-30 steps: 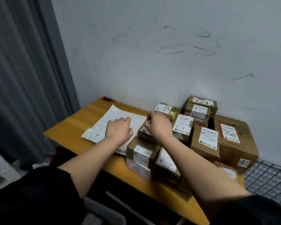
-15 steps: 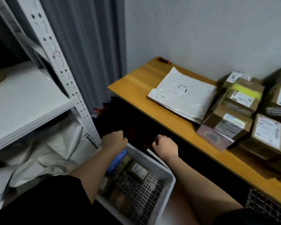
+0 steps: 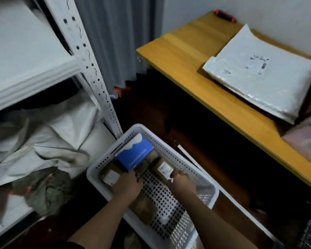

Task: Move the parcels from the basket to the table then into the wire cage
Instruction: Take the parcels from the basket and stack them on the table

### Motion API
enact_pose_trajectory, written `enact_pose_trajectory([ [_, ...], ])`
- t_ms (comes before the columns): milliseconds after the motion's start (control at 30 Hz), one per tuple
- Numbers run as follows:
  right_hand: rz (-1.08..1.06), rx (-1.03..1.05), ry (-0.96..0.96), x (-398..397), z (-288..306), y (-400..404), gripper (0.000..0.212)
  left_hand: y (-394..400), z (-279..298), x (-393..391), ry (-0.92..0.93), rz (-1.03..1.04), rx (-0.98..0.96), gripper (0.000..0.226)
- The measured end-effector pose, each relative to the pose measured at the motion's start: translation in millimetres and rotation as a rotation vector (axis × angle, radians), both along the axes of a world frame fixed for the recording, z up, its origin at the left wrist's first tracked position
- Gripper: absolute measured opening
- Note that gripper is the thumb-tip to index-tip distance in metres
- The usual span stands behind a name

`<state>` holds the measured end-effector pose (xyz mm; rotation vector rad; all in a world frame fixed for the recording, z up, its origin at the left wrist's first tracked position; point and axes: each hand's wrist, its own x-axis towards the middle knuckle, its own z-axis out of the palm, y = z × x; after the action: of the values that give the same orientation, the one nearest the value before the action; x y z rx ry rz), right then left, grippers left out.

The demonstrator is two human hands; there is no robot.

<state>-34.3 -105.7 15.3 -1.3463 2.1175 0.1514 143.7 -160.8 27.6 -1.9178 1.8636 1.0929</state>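
While both hands are down inside the white basket (image 3: 207, 190), a blue box (image 3: 136, 153) leans over the brown parcels at the far end and could slide or tip if the one beneath it is pulled out carelessly. The left hand (image 3: 127, 184) is at the near corner of this blue box, beside a labelled brown parcel (image 3: 110, 176) at its ten o'clock — whether its fingers are closed on something I cannot tell. The right hand (image 3: 182, 180) has its fingertips curled on another labelled parcel (image 3: 163, 168), lying at its eleven o'clock. At two o'clock from the basket stands the wooden table (image 3: 183, 49) with a white mailer bag (image 3: 260, 72); a metal shelf (image 3: 90, 65) stands at ten o'clock.
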Motion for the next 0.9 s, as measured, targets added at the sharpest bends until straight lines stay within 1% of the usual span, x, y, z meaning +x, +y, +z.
enact_pose_trajectory([
  [100,0.034,0.027,-0.030,-4.2,-59.3,-13.6,0.046,-4.8,-65.3,-6.5,0.137,0.230,0.076,0.046],
  [200,0.026,0.001,-0.067,-8.0,-128.5,-38.1,0.056,-13.4,-127.2,-12.3,0.322,0.443,0.049,0.046],
  [267,-0.009,-0.038,-0.094,-7.8,-168.3,-58.6,0.058,-23.7,-160.7,-15.7,0.417,0.609,0.023,0.051],
  [300,-0.022,-0.060,-0.111,-7.0,-186.6,-69.7,0.057,-29.5,-179.8,-16.2,0.439,0.677,0.003,0.054],
  [400,-0.017,-0.138,-0.138,-3.0,-235.2,-109.5,0.055,-52.5,-233.5,-14.3,0.416,0.835,-0.041,0.066],
  [533,-0.054,-0.200,-0.258,5.1,-286.2,-155.8,0.073,-75.5,-288.7,-5.9,0.420,0.965,-0.063,0.072],
  [633,-0.116,-0.241,-0.390,10.5,-314.4,-177.6,0.075,-84.7,-318.4,-2.4,0.475,1.004,-0.070,0.069],
  [700,-0.155,-0.263,-0.445,12.4,-327.9,-189.0,0.075,-89.0,-331.4,-3.5,0.527,1.049,-0.042,0.067],
  [800,-0.203,-0.267,-0.447,15.2,-335.2,-197.5,0.073,-92.0,-337.8,-5.6,0.605,1.135,-0.018,0.066],
  [900,-0.264,-0.309,-0.433,13.2,-322.8,-186.3,0.066,-82.8,-322.9,-8.7,0.646,1.165,-0.092,0.055],
])
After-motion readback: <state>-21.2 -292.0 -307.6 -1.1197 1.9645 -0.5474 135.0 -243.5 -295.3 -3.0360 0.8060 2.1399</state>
